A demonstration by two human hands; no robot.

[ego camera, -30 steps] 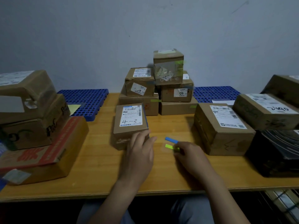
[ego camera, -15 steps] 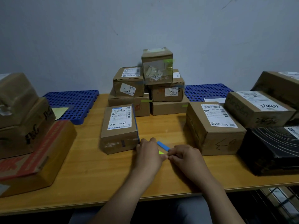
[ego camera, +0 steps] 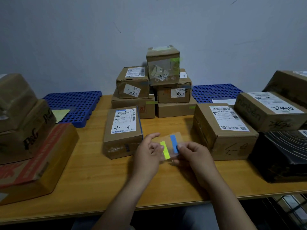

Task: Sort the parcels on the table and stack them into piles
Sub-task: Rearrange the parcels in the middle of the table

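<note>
While a back-centre pile [ego camera: 154,90] stands stacked, parcel 4-3 [ego camera: 123,131] and the right-hand parcel [ego camera: 222,130] lie single on the table [ego camera: 99,171]: sorting partly done. Parcel 4-3 lies flat, long axis near-to-far, label reading toward the person. Just beside it, left hand [ego camera: 149,153] and right hand [ego camera: 193,154] pinch a clear sheet [ego camera: 178,137], possibly peeling its yellow strip [ego camera: 165,150]; blurred.

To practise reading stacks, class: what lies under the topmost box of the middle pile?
The topmost box rests on the box marked 40, which sits on a flat box. Their contact surface is covered, as is anything behind them.
</note>
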